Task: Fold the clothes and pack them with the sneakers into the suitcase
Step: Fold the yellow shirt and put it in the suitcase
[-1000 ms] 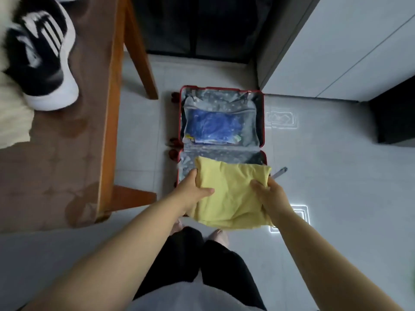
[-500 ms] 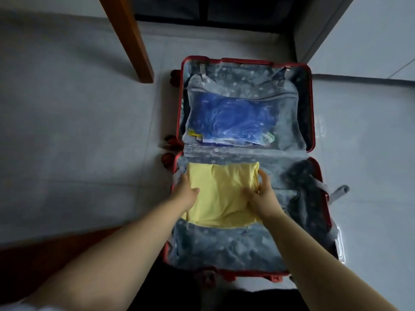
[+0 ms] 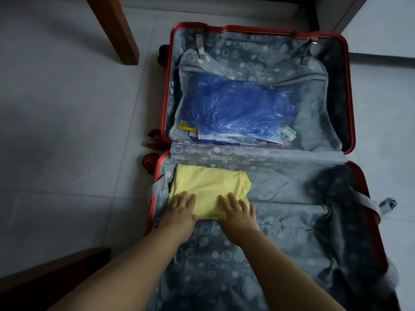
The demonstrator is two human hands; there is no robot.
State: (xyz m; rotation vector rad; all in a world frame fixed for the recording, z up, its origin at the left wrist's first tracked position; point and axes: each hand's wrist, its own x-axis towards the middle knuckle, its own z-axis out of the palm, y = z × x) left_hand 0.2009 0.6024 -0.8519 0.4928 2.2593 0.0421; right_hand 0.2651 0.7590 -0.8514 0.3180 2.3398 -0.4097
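At the far left, pale floor tiles (image 3: 56,131) fill the view. A brown wooden table leg (image 3: 116,30) stands on them at the top, and a dark wooden beam (image 3: 45,279) cuts across the lower left corner. Just right of the leg, the red suitcase (image 3: 166,90) lies wide open on the floor, its small wheels (image 3: 149,163) sticking out at its left side. In the near half, against the left wall and close to the hinge, the folded yellow garment (image 3: 208,185) lies on the grey dotted lining (image 3: 224,265). The left hand (image 3: 182,209) rests flat on the garment's near left corner, palm down, fingers straight and slightly spread, gripping nothing. Just beside it, the right hand (image 3: 238,212) presses the near right corner in the same way, fingers stretched out and fanned, its heel on the lining. Neither hand curls round the cloth. In the far half, behind a zipped mesh cover, sits a blue plastic-wrapped bundle (image 3: 238,108) with a few small packets at its near edge. Farther right, the near half's lining bunches into a dark crumpled fold (image 3: 336,198), and a grey strap (image 3: 387,204) hangs over the right rim.
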